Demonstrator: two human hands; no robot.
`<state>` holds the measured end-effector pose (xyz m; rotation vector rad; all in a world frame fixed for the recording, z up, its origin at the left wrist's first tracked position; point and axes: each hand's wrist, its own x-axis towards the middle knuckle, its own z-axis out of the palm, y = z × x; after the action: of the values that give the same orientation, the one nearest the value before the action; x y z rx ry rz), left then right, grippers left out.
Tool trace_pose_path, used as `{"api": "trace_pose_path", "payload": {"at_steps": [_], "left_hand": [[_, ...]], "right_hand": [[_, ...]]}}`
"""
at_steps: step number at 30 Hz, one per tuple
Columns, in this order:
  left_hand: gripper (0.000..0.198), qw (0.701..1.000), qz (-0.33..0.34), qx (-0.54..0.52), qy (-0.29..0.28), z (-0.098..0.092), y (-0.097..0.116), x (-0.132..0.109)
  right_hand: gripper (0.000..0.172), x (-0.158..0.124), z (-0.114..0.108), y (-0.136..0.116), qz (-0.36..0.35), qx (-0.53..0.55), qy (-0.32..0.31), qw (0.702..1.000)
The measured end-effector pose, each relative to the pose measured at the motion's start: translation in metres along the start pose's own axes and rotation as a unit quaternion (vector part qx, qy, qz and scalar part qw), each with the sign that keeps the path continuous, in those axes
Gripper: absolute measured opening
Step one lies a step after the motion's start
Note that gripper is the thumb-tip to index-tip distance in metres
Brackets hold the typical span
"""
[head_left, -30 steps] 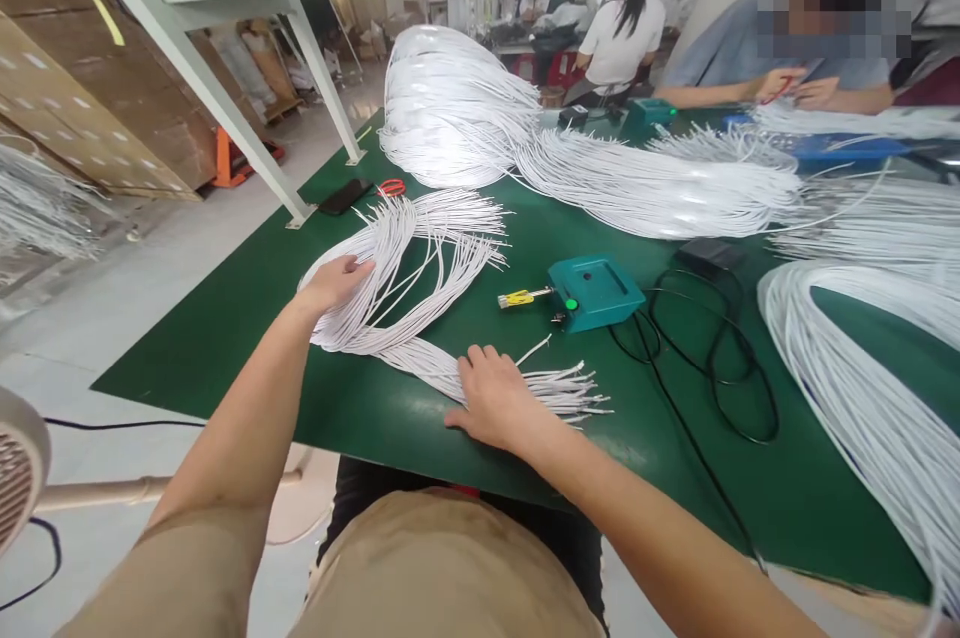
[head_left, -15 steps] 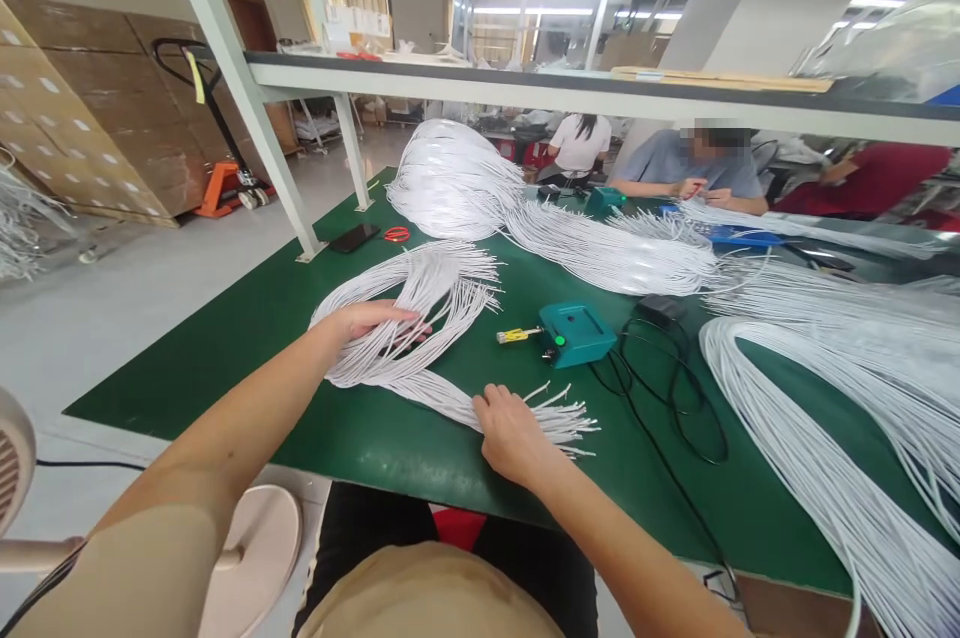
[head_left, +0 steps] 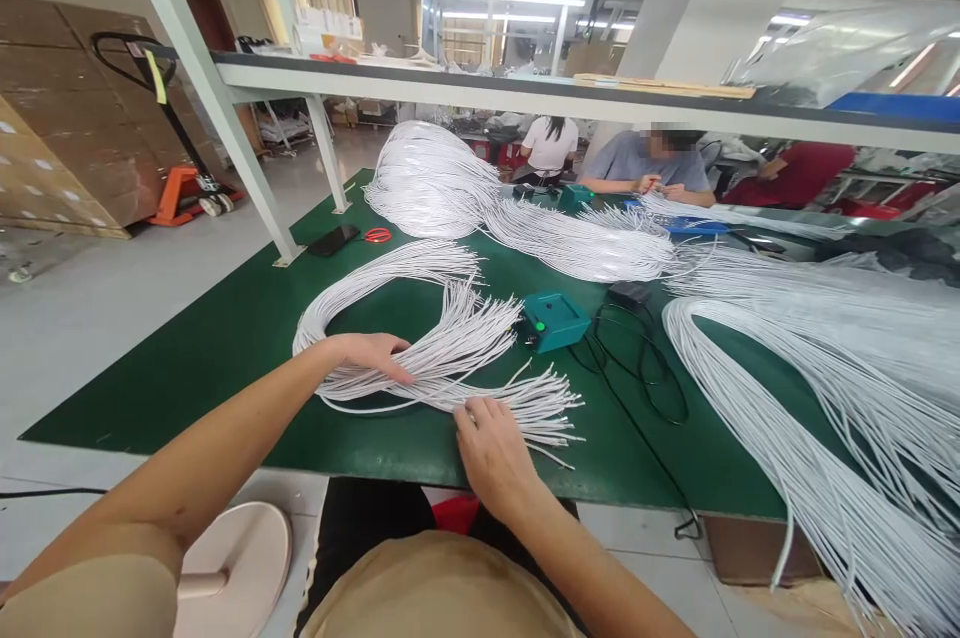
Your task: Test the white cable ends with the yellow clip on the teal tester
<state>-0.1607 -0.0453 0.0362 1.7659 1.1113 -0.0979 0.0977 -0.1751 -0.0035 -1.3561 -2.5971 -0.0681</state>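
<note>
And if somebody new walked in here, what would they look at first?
Probably the curved bundle of white cables on the green tabletop, with the left hand on its bend and the right hand near its loose ends. Farther back bulges a big, shiny white coil. Just right of the bundle, a teal box with a bright green spot might catch the eye too.

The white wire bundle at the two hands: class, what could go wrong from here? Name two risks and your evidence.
1. Beyond the right hand, the loose ends of the white wire bundle fan out unevenly, so strands might cross or tangle if shifted.
2. Some upper wire tips lie close by the teal box; a sideways sweep could snag them on it or nudge it.
</note>
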Motion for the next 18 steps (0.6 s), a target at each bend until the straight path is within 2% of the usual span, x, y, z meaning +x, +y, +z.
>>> {"api": "trace_pose_path", "payload": {"at_steps": [5,9,13,15,16,18], "left_hand": [[0.064,0.999,0.005,-0.012,0.041,0.028,0.005,-0.032],[0.061,0.995,0.021,-0.083,0.048,0.07,0.014,-0.066],[0.055,0.985,0.03,-0.136,0.101,0.115,0.028,-0.088],[0.052,0.983,0.018,-0.128,0.133,0.131,0.036,-0.092],[0.05,0.982,0.013,-0.121,0.145,0.137,0.039,-0.092],[0.047,0.982,0.013,-0.108,0.152,0.145,0.046,-0.091]], "right_hand": [[0.016,-0.016,0.008,-0.018,0.085,0.163,-0.064,0.981],[0.016,-0.023,0.005,-0.019,0.117,0.214,-0.064,0.968],[0.023,-0.043,-0.002,-0.026,0.149,0.315,-0.084,0.933],[0.028,-0.055,0.0,-0.03,0.189,0.406,-0.141,0.883],[0.029,-0.059,0.002,-0.032,0.205,0.471,-0.173,0.84],[0.038,-0.065,0.008,-0.037,0.214,0.628,-0.203,0.72]]}}
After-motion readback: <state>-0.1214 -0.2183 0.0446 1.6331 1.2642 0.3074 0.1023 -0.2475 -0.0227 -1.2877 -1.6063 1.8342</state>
